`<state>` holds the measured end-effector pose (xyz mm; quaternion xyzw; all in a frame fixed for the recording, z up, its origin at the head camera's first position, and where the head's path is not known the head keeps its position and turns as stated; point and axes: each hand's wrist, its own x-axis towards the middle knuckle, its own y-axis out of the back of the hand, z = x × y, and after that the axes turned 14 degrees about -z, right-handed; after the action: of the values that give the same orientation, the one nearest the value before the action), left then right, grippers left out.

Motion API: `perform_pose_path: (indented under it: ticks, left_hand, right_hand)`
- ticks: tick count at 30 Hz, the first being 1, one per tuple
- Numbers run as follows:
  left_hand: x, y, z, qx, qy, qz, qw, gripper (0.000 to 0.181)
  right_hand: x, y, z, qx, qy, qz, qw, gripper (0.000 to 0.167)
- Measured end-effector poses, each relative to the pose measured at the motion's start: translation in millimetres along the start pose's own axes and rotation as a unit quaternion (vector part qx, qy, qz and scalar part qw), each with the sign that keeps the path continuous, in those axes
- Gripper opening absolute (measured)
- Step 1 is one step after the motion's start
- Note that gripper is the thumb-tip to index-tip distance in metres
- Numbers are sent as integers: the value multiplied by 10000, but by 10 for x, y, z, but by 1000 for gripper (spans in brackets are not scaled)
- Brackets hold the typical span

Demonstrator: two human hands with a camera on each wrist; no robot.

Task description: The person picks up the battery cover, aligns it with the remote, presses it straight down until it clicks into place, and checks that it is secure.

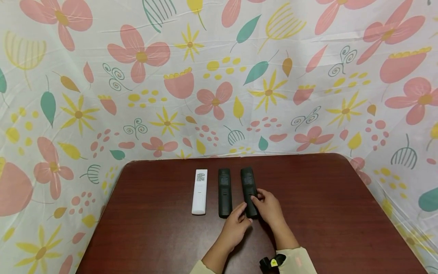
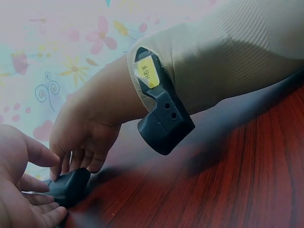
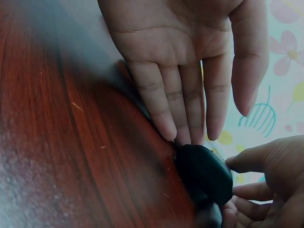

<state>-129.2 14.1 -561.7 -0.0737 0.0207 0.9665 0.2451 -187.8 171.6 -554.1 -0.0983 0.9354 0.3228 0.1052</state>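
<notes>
Two black remote controls lie side by side on the table; the right-hand one (image 1: 248, 182) lies between my hands and the other (image 1: 224, 194) is just left of it. My right hand (image 1: 271, 209) pinches the right-hand remote near its lower end, thumb on top and fingers along its right side. Extended, relaxed fingers of my left hand (image 1: 234, 230) touch the same remote at its lower left. In the left wrist view the remote's end (image 2: 71, 187) shows between both hands; the right wrist view shows its dark rounded end (image 3: 204, 173) below the left fingers.
A white remote control (image 1: 199, 192) with a printed code lies left of the black ones. All rest on a dark red-brown wooden table (image 1: 154, 228). A flower-patterned cloth (image 1: 212, 76) hangs behind and beside it. A black wrist camera (image 1: 272, 263) is strapped at the right sleeve.
</notes>
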Motion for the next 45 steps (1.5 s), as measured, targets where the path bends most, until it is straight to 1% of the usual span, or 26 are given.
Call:
perform_pose_path:
  ticks: [5,18,21,25,29,32,36,40,43,45]
  left_hand:
    - [4,4,-17,51,-92,-48,9999,62]
    - [5,8,-14,74,-63,-39,9999,63]
    - [4,10,-21,38,-77,-40,10000,63]
    - [7,14,-14,-53,-129,-4,9999,62]
    - [1,28,26,-144,-160,29,9998,62]
    - [-5,49,59,-198,-223,57,9995,61]
    - [7,93,99,-159,-428,192,9988,58]
    - [18,163,141,4,-595,472,9971,51]
    - [6,237,191,169,-657,654,9956,46]
    - [-8,292,241,380,-714,772,9937,43]
  right_hand:
    - [-12,15,-12,-340,45,147,9993,51]
    - [-14,24,-22,-452,44,99,9989,49]
    - [-24,26,-25,-410,38,81,9991,50]
    - [-36,34,-31,-206,-27,84,9997,52]
    - [-40,50,-52,34,-29,212,9998,53]
    - [-43,57,-79,184,36,336,9993,49]
    - [-62,60,-132,325,278,526,9977,36]
    - [-81,71,-197,340,698,785,9939,23]
    - [-96,97,-255,295,1031,941,9898,19]
    - [-110,120,-294,236,1233,976,9873,19]
